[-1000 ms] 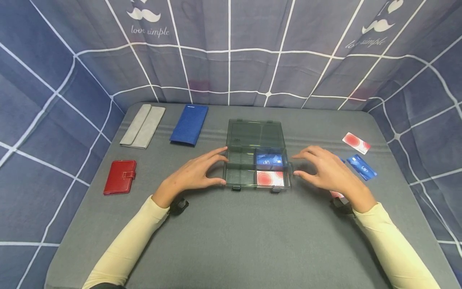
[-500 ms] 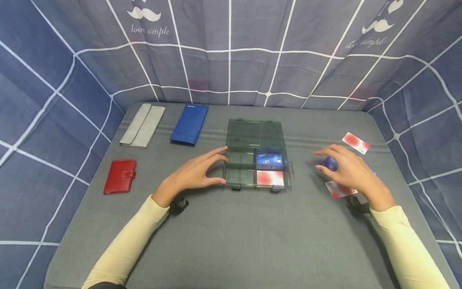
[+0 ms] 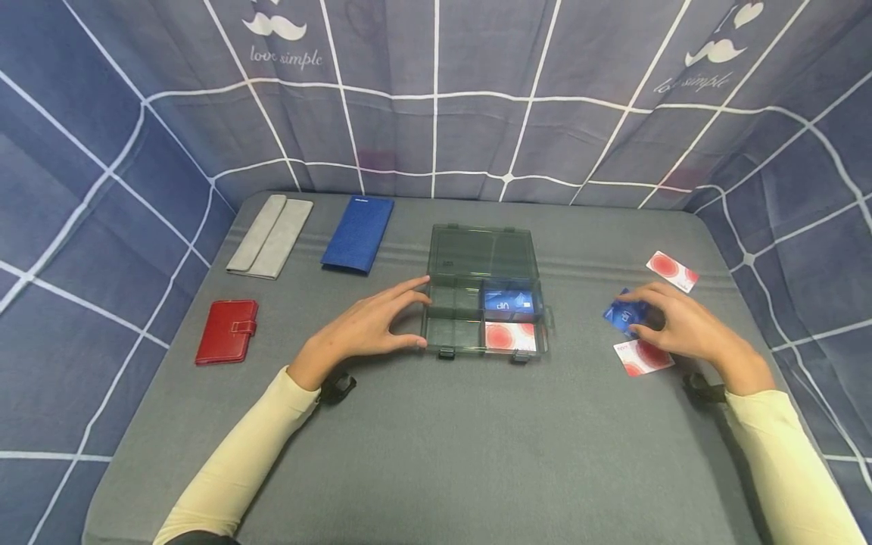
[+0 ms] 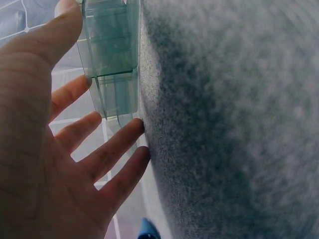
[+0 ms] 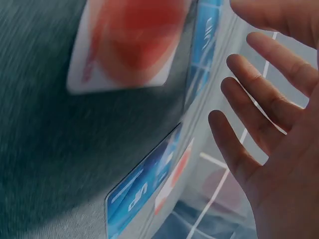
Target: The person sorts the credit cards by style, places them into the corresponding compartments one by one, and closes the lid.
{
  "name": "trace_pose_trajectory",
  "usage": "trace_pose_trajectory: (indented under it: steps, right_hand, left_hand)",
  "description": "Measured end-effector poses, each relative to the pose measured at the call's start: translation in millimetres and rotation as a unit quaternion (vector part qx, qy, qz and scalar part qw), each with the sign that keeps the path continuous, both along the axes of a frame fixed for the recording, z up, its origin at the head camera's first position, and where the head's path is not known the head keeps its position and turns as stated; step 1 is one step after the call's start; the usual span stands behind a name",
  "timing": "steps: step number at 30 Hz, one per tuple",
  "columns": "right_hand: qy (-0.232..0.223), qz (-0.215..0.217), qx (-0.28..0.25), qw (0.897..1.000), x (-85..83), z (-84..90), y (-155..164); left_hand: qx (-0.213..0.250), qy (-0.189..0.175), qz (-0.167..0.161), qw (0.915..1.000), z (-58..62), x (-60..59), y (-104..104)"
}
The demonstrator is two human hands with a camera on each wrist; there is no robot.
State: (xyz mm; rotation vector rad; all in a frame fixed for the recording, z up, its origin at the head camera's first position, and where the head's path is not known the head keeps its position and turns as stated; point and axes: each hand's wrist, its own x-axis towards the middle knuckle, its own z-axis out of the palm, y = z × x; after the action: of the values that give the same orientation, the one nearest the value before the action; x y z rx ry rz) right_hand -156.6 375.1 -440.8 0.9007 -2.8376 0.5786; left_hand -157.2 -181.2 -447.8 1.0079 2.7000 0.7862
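- The clear compartment box (image 3: 482, 303) is steadied at its left edge by the left hand (image 3: 361, 329), fingers spread.
- Two cards are already filed inside; three remain on the table (image 3: 436, 454).
- The blue card (image 3: 623, 314) is being reached by the right hand (image 3: 684, 329), fingers loosely spread above it.

Staged recording booth: grey table (image 3: 436, 454) enclosed by blue checked cloth backdrop (image 3: 477, 98).

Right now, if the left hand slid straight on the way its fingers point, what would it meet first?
Probably the clear box: the left hand already rests at its left wall, fingertips about touching it.
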Motion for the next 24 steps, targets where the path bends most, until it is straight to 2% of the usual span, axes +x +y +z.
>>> trace_pose_trajectory:
  steps: [6,14,24]
  right_hand:
    - [-0.017,0.006,-0.016,1.000,-5.5,-7.7,11.8]
    - [-0.012,0.013,-0.032,0.999,-15.0,-15.1,13.1]
    - [-0.004,-0.008,-0.008,1.000,-21.4,-18.1,13.6]
  left_hand:
    - [-0.004,0.000,0.002,1.0000,0.2,0.4,0.8]
    - [-0.003,0.004,0.001,1.0000,-0.2,0.2,1.1]
    - [-0.001,0.003,0.002,1.0000,-0.2,0.8,0.7]
